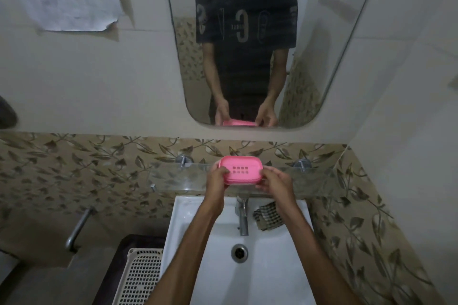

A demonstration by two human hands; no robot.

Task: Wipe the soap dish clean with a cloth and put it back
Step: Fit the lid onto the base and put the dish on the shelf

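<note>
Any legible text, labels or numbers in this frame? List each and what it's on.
Mirrored print on the person's dark T-shirt seen in the mirror: large characters that look like reversed "G" and "3"; I cannot read a whole word.
Small line of letters beside the big "G": too small and blurred to read.
Pink soap dish, tap, checked cloth, white basket: no text visible.

A pink oval soap dish [240, 170] with two rows of small drain holes, tilted toward the viewer, above the glass shelf [319, 181]. A checked cloth [269, 216] lies crumpled below the shelf.
</note>
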